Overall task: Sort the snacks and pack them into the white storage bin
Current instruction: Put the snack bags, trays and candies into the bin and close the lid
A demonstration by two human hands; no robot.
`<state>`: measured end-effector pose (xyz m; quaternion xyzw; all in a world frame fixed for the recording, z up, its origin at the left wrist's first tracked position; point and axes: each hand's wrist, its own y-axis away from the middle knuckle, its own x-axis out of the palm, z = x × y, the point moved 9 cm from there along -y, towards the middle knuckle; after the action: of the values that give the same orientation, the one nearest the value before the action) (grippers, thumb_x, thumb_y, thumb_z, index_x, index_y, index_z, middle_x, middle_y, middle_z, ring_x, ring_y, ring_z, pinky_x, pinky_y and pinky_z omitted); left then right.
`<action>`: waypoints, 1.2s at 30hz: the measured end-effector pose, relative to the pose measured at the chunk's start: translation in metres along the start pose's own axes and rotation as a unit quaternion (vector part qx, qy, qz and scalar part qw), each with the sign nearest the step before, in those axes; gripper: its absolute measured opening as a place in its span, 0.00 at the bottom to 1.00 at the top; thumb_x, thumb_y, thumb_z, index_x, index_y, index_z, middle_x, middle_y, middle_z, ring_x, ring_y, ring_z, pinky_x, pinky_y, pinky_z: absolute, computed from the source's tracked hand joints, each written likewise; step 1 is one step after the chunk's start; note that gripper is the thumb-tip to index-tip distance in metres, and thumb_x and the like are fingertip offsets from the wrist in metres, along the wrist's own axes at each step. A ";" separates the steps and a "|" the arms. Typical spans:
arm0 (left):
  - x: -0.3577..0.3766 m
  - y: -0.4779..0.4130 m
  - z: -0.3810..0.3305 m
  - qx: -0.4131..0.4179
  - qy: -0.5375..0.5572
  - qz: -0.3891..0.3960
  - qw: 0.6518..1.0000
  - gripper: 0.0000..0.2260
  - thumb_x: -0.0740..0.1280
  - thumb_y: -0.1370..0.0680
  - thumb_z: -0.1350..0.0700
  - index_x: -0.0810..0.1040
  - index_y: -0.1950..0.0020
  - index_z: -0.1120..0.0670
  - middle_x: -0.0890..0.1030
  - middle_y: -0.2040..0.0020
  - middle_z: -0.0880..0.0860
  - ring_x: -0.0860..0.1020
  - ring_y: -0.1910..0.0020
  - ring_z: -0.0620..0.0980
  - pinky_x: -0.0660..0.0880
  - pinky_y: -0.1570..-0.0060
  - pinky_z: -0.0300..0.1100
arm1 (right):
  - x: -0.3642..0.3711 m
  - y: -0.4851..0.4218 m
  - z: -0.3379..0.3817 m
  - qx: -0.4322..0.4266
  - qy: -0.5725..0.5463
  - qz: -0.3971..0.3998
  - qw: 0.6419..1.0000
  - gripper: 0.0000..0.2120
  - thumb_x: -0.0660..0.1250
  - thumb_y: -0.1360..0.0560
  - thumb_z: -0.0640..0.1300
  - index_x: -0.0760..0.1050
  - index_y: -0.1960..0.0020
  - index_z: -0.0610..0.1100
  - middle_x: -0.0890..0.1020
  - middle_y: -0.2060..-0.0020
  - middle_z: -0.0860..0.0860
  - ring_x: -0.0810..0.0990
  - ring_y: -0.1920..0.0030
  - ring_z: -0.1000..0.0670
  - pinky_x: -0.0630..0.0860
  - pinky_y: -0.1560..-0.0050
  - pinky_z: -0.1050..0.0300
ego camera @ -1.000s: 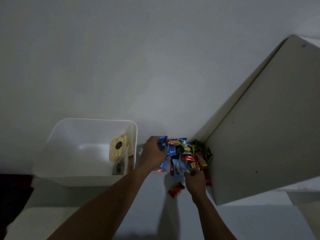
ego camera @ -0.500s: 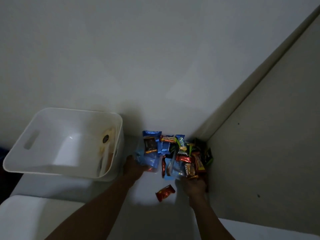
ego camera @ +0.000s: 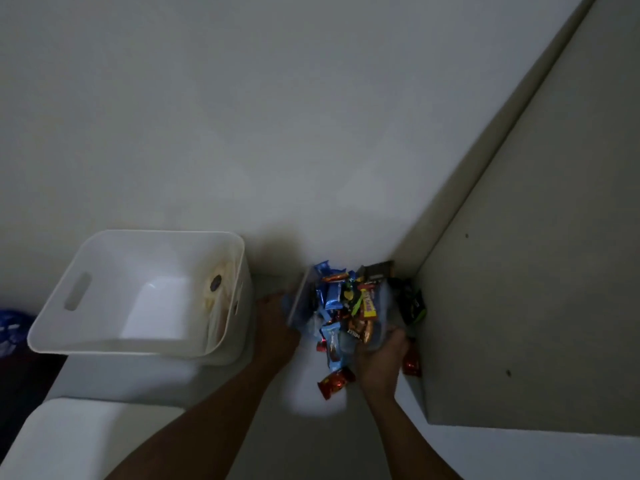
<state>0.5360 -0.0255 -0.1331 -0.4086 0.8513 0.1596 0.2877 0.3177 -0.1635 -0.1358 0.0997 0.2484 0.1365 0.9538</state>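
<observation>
Since half a second ago the heap of snacks (ego camera: pixel 346 306) has been drawn tighter between the two hands, and a pale straight edge now stands along its 9 o'clock side; whether that edge is a clear container I cannot tell. The left hand (ego camera: pixel 277 327) has gone up from the heap's lower corner to lie against that side.

Head view: the left hand's fingertips are hidden by the heap, so their curl cannot be told. The right hand (ego camera: pixel 381 360) is at the heap's 5 o'clock, its fingers curled up onto the lower edge of the wrappers. Blue, orange, yellow and brown packets are jumbled together in the heap. A loose red-wrapped snack (ego camera: pixel 336 382) lies apart at 6 o'clock on the white surface (ego camera: pixel 311 410), just beside the right hand. A second red wrapper (ego camera: pixel 412 363) shows at 4 o'clock, and a dark green packet (ego camera: pixel 412 304) sits at 3 o'clock against the grey panel (ego camera: pixel 536 306).

The white storage bin (ego camera: pixel 114 265) stands at 9 o'clock of the heap, near the left hand. A pale packet with a dark round spot (ego camera: pixel 216 289) leans inside against its right wall
</observation>
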 end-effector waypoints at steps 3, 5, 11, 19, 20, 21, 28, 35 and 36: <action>-0.010 0.000 -0.009 0.034 -0.045 -0.008 0.998 0.08 0.72 0.32 0.54 0.78 0.54 0.48 0.79 0.60 0.47 0.80 0.60 0.46 0.77 0.66 0.37 | -0.002 0.001 0.015 -0.056 0.024 0.026 0.998 0.22 0.73 0.28 0.35 0.68 0.38 0.43 0.68 0.38 0.45 0.71 0.41 0.49 0.71 0.42 0.56; -0.021 0.007 -0.019 0.040 -0.069 -0.041 0.996 0.15 0.71 0.32 0.62 0.79 0.47 0.50 0.77 0.59 0.47 0.75 0.59 0.42 0.69 0.64 0.29 | -0.007 0.002 0.024 -0.087 0.039 0.028 0.995 0.23 0.73 0.28 0.34 0.69 0.37 0.43 0.69 0.37 0.45 0.71 0.40 0.49 0.70 0.40 0.57; -0.050 0.029 -0.038 0.048 -0.121 -0.111 0.985 0.21 0.66 0.23 0.60 0.72 0.32 0.46 0.77 0.58 0.52 0.68 0.55 0.47 0.63 0.57 0.38 | -0.038 0.009 0.046 -0.119 0.044 -0.052 0.991 0.18 0.71 0.28 0.30 0.71 0.41 0.37 0.74 0.44 0.39 0.75 0.42 0.40 0.68 0.47 0.57; -0.056 0.071 -0.032 0.032 -0.022 -0.096 0.995 0.27 0.64 0.26 0.54 0.67 0.27 0.55 0.73 0.42 0.58 0.69 0.42 0.53 0.70 0.44 0.45 | -0.070 0.043 0.063 -0.156 -0.092 -0.128 0.975 0.18 0.70 0.28 0.29 0.69 0.41 0.37 0.72 0.46 0.45 0.75 0.46 0.44 0.76 0.47 0.51; -0.056 0.077 -0.026 0.022 -0.002 -0.096 0.995 0.27 0.66 0.26 0.56 0.68 0.27 0.56 0.73 0.42 0.59 0.69 0.43 0.51 0.69 0.44 0.43 | -0.072 0.050 0.061 -0.158 -0.104 -0.136 0.972 0.19 0.70 0.29 0.29 0.69 0.41 0.37 0.72 0.46 0.44 0.75 0.45 0.44 0.76 0.45 0.48; -0.055 0.084 -0.022 0.016 0.016 -0.092 0.996 0.27 0.68 0.26 0.59 0.69 0.27 0.57 0.74 0.43 0.58 0.70 0.43 0.50 0.70 0.44 0.42 | -0.072 0.056 0.057 -0.150 -0.121 -0.138 0.971 0.20 0.71 0.28 0.30 0.69 0.40 0.38 0.73 0.45 0.43 0.76 0.44 0.44 0.77 0.44 0.47; -0.053 0.170 0.032 -0.047 0.170 -0.075 0.981 0.23 0.72 0.29 0.67 0.78 0.37 0.51 0.84 0.47 0.48 0.82 0.48 0.44 0.79 0.47 0.39 | -0.068 0.116 0.029 -0.103 -0.195 -0.117 0.968 0.19 0.69 0.24 0.35 0.66 0.37 0.35 0.75 0.43 0.42 0.77 0.44 0.46 0.75 0.50 0.65; -0.024 0.266 0.147 -0.201 0.241 -0.062 0.947 0.22 0.71 0.36 0.59 0.80 0.42 0.50 0.85 0.48 0.52 0.83 0.47 0.54 0.78 0.46 0.51 | -0.027 0.189 -0.043 0.037 -0.243 -0.036 0.969 0.10 0.64 0.20 0.37 0.65 0.41 0.41 0.75 0.50 0.51 0.80 0.51 0.50 0.81 0.52 0.45; -0.024 0.275 0.146 -0.204 0.235 -0.054 0.949 0.24 0.72 0.35 0.60 0.79 0.39 0.53 0.84 0.46 0.53 0.82 0.47 0.54 0.78 0.45 0.52 | -0.023 0.200 -0.051 0.053 -0.251 -0.022 0.966 0.10 0.63 0.19 0.35 0.65 0.41 0.41 0.74 0.51 0.51 0.79 0.52 0.52 0.81 0.53 0.46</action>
<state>0.3844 0.2322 -0.2227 -0.5297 0.8208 0.2139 -0.0020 0.2308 0.0248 -0.1181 0.1758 0.0098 0.0722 0.9817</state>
